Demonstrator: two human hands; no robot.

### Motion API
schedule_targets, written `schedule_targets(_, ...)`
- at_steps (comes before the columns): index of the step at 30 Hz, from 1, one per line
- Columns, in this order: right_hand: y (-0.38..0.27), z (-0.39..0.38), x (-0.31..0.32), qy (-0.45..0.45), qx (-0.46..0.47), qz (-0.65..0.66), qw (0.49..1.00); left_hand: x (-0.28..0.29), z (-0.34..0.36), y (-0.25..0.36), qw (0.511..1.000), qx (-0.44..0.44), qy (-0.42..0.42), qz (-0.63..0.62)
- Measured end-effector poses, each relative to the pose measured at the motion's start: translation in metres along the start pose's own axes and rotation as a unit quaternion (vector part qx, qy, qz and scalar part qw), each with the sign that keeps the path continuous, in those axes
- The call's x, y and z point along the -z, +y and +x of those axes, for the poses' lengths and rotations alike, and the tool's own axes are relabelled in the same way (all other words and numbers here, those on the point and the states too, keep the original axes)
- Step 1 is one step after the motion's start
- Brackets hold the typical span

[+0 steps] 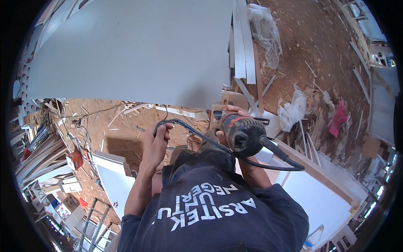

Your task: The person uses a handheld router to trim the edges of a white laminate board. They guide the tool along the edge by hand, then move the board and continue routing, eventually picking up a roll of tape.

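My left hand [158, 143] is closed around a black power cord [188, 127], which loops to the right under a power tool [245, 136]. The tool is dusty, with a black body and a red band, and a thick cord leaves its back. My right hand [236, 111] grips it, fingers over the top and thumb at the left side, the rest mostly hidden behind it. Both hands are in front of my dark shirt, just below the edge of a large white board [126, 50].
Stacked strips [243, 50] lie right of the board, with plastic sheeting [289, 113] and pink scrap [338, 119] beyond. White panels [113, 180] lean at lower left near a metal ladder [92, 222] and timber piles [40, 159]. More pale panels [310, 193] lie at lower right. Offcuts litter the floor [96, 126].
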State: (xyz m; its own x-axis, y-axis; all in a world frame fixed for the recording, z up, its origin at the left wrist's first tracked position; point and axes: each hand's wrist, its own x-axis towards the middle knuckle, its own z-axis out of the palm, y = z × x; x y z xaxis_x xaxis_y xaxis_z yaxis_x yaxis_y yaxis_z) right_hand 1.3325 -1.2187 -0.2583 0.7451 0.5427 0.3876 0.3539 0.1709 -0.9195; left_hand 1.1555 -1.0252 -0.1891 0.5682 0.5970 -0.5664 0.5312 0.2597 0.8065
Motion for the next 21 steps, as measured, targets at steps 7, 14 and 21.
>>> schedule_targets(7,0.021,-0.004,-0.006,-0.024,-0.006,0.035,0.999,0.04,-0.004,-0.034,0.935,0.08,-0.267,0.219)
schedule_targets(14,0.027,0.049,-0.017,-0.018,0.011,-0.014,1.0,0.028,0.04,0.006,0.945,0.05,-0.227,0.229)
schedule_targets(21,0.066,0.173,0.009,-0.179,-0.171,-0.139,0.959,0.009,0.089,0.051,0.956,0.005,-0.25,0.151)
